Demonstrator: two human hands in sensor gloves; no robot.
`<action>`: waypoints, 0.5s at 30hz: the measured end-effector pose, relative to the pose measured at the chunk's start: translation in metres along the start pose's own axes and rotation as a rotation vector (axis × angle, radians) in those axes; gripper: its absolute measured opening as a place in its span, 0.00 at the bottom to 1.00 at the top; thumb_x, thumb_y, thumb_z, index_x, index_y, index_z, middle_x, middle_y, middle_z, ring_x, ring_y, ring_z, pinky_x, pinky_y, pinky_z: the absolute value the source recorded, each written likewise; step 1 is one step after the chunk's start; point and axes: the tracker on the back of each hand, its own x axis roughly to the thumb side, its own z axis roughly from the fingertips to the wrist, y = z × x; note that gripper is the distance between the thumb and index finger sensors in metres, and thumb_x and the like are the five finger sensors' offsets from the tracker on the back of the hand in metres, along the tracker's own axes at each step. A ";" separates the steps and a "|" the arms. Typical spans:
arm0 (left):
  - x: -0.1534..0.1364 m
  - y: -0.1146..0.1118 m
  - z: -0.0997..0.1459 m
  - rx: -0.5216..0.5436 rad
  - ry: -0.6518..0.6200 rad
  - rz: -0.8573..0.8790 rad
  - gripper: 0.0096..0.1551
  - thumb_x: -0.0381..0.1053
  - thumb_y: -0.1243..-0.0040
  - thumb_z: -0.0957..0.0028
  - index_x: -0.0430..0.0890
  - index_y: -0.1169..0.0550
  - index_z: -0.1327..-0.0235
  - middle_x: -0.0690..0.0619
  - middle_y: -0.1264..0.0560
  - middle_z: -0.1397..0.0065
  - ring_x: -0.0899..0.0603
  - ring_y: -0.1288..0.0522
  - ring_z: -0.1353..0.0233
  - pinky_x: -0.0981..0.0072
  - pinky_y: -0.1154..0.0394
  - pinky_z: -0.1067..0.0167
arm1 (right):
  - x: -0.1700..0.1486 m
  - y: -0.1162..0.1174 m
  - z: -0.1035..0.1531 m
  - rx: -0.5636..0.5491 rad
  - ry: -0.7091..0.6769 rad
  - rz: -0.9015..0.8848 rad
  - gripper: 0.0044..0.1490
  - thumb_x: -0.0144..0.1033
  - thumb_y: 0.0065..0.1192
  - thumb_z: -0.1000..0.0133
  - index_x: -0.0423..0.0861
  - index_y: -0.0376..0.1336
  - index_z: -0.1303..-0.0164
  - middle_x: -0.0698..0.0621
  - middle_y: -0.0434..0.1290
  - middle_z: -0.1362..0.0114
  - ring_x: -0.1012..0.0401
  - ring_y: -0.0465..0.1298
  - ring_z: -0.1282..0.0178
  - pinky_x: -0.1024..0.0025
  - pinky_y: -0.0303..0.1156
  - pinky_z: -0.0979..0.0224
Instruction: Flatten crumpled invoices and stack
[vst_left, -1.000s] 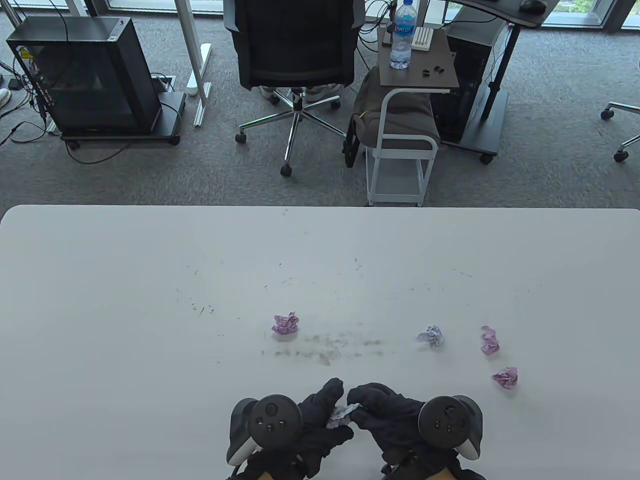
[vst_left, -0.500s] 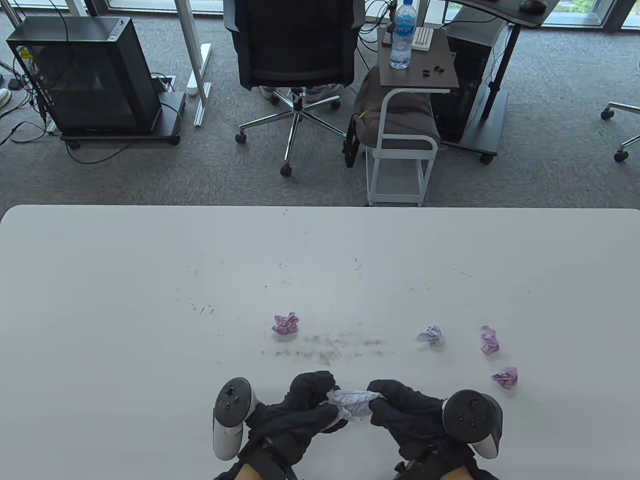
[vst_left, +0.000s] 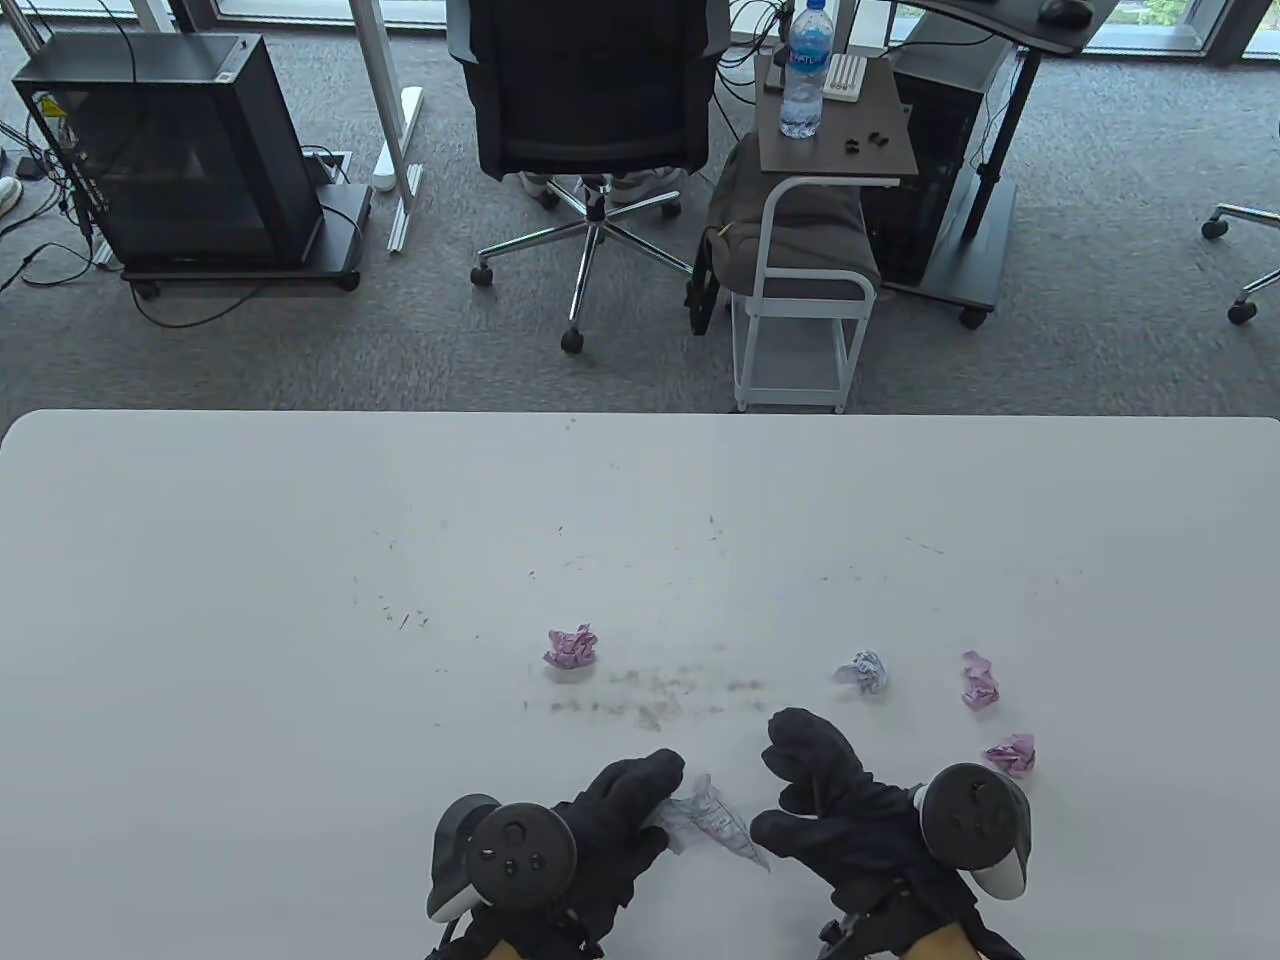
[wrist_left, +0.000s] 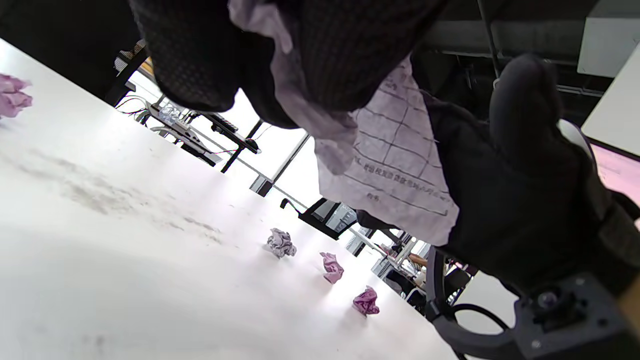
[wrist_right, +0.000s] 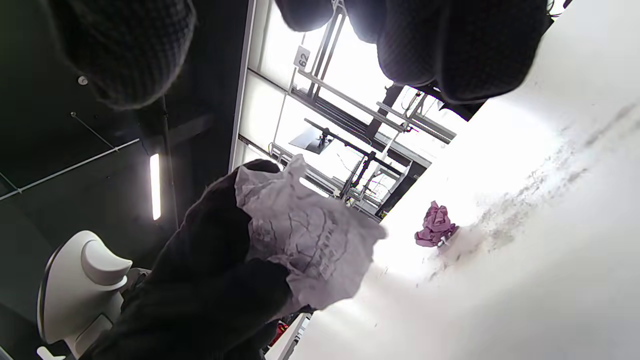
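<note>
Pinching a half-opened white invoice at the table's six o'clock edge, your left hand holds it alone. At its three o'clock, your right hand hovers with fingers spread, gripping nothing. Four crumpled invoices lie beyond, toward twelve and two o'clock.

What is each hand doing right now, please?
Left hand: grips one edge of the partly opened invoice.
Right hand: open, fingers spread, holding nothing, just right of the invoice.
</note>
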 end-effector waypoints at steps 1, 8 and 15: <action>0.003 -0.002 -0.001 0.002 -0.015 -0.005 0.38 0.35 0.31 0.46 0.42 0.36 0.23 0.41 0.34 0.28 0.44 0.19 0.38 0.50 0.21 0.39 | -0.002 0.003 0.000 0.045 0.017 -0.017 0.60 0.63 0.64 0.48 0.39 0.41 0.22 0.23 0.48 0.21 0.34 0.63 0.28 0.40 0.71 0.36; 0.011 -0.003 0.000 0.029 -0.055 -0.065 0.39 0.35 0.31 0.46 0.41 0.37 0.23 0.39 0.37 0.27 0.43 0.20 0.38 0.49 0.21 0.39 | -0.021 0.030 -0.006 0.281 0.245 -0.141 0.58 0.63 0.63 0.47 0.34 0.49 0.23 0.20 0.46 0.21 0.30 0.61 0.29 0.36 0.69 0.36; 0.002 -0.009 -0.001 -0.053 0.029 0.035 0.42 0.36 0.32 0.45 0.39 0.41 0.21 0.35 0.40 0.26 0.42 0.21 0.39 0.48 0.21 0.40 | -0.010 0.031 -0.013 0.028 0.130 -0.143 0.24 0.36 0.68 0.44 0.44 0.64 0.39 0.30 0.71 0.32 0.42 0.79 0.44 0.44 0.78 0.45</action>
